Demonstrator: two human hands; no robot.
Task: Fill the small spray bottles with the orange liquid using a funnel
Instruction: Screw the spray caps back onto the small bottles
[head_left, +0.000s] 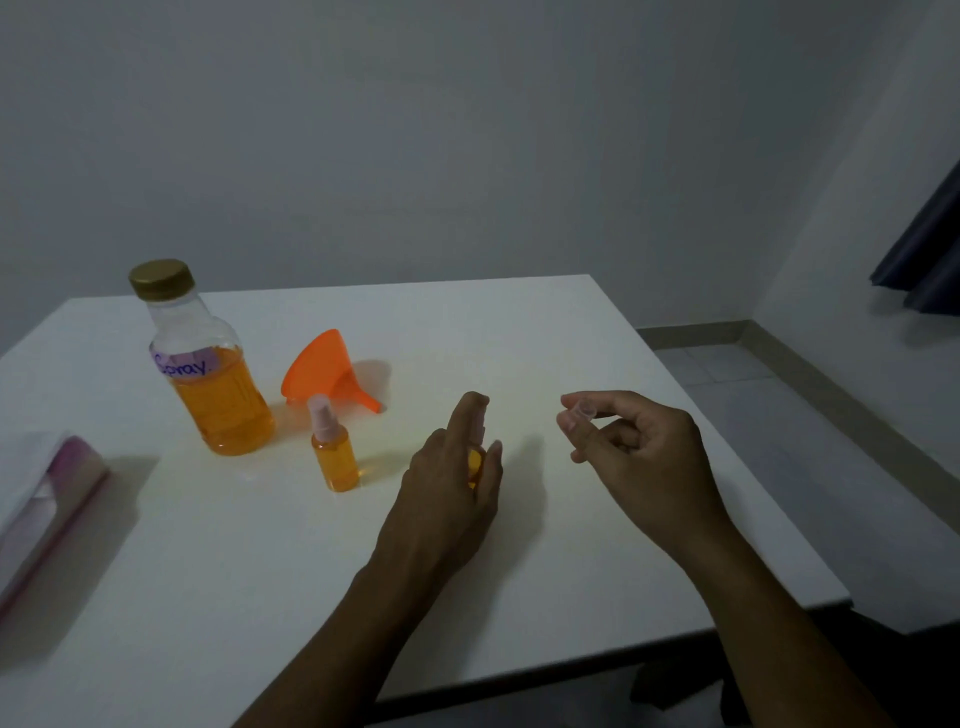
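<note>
My left hand (457, 467) is wrapped around a small spray bottle (475, 467) of orange liquid standing on the white table (571, 338); its forefinger rests on the bottle's top, and most of the bottle is hidden. My right hand (623, 441) hovers to the right and pinches a small clear cap (583, 413) between thumb and fingers. A second small spray bottle (335, 452), filled with orange liquid and fitted with a pink sprayer, stands to the left. Behind it an orange funnel (327, 371) lies on its side. A large bottle (202, 364) labelled "Spray", gold lid on, is about half full.
A pink and white packet (47, 493) lies at the table's left edge. The table's right edge drops to a tiled floor (779, 415). A dark curtain (924, 249) hangs at the far right. A grey wall stands behind the table.
</note>
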